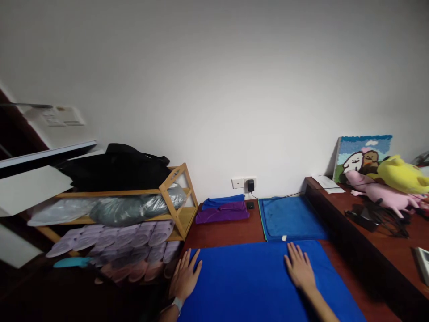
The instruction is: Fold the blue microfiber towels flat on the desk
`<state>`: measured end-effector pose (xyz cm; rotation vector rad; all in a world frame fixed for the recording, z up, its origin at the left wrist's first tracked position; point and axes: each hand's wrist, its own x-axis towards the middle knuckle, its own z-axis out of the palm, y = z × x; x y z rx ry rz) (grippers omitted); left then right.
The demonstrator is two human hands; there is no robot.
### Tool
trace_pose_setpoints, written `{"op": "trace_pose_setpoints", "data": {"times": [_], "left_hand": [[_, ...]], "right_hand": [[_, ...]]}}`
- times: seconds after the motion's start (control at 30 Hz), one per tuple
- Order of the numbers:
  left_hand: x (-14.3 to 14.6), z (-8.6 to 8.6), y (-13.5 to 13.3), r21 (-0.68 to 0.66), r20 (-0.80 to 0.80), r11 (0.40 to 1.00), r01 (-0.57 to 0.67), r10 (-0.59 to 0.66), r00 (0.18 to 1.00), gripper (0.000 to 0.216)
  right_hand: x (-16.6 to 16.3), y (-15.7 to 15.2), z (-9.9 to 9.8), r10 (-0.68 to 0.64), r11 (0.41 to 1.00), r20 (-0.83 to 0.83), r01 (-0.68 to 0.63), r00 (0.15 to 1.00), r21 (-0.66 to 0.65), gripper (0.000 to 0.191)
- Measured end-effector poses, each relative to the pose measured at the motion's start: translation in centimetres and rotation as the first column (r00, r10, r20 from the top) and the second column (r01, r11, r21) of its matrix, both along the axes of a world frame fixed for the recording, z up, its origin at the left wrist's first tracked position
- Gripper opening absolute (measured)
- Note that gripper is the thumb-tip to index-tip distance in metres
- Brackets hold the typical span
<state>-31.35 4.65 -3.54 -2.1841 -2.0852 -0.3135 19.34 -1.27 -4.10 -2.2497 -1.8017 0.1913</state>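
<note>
A large bright blue cloth (248, 277) lies spread flat on a dark red-brown surface (224, 235) in front of me. My left hand (185, 277) rests flat at the cloth's left edge, fingers stretched out, half on the cloth. My right hand (299, 268) lies flat on the cloth near its far right corner, fingers spread. Neither hand holds anything. A light band shows on my left wrist.
Beyond the cloth lie a folded blue towel (291, 217) and a stack of folded purple and blue cloths (223, 209) by a wall socket (250, 184). A wooden shelf (174, 197) with bags and rolls stands left. A raised ledge (378, 232) right carries plush toys, cables and a picture.
</note>
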Motion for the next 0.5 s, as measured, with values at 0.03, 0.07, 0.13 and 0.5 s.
{"op": "trace_pose_setpoints", "data": {"times": [0.03, 0.07, 0.13, 0.5], "left_hand": [[0.0, -0.1, 0.1, 0.006, 0.005, 1.000, 0.004, -0.004, 1.000, 0.059], [0.0, -0.1, 0.1, 0.011, 0.009, 1.000, 0.005, -0.005, 1.000, 0.059], [0.0, -0.1, 0.2, 0.013, 0.009, 1.000, -0.002, 0.001, 1.000, 0.059], [0.5, 0.7, -0.5, -0.014, 0.021, 1.000, -0.021, 0.021, 1.000, 0.059]], "right_hand": [[3.0, -0.2, -0.1, -0.051, 0.999, 0.010, 0.051, 0.999, -0.006, 0.074], [5.6, -0.4, -0.2, -0.090, 0.996, 0.016, 0.091, 0.996, -0.013, 0.076], [9.8, -0.7, -0.3, -0.143, 0.989, 0.015, 0.143, 0.990, -0.022, 0.077], [7.8, 0.3, 1.4, -0.071, 0.987, 0.001, 0.070, 0.998, 0.142, 0.073]]}}
